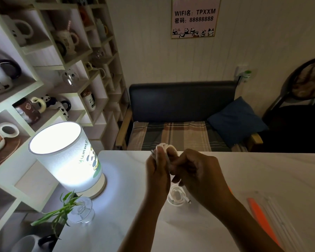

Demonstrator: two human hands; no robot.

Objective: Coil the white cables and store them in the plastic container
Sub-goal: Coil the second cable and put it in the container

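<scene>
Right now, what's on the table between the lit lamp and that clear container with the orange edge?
In the head view, a coiled white cable lies between the lamp and container, beneath both hands.

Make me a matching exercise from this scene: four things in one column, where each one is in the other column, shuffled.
Things:
1. cable being coiled
2. coiled cable
3. lamp
4. plastic container

Places:
A. lying on the table below the hands
B. table's right edge
C. held between the left hand and right hand
D. lit, on the table's left side

Pairs: 1-C, 2-A, 3-D, 4-B
</scene>
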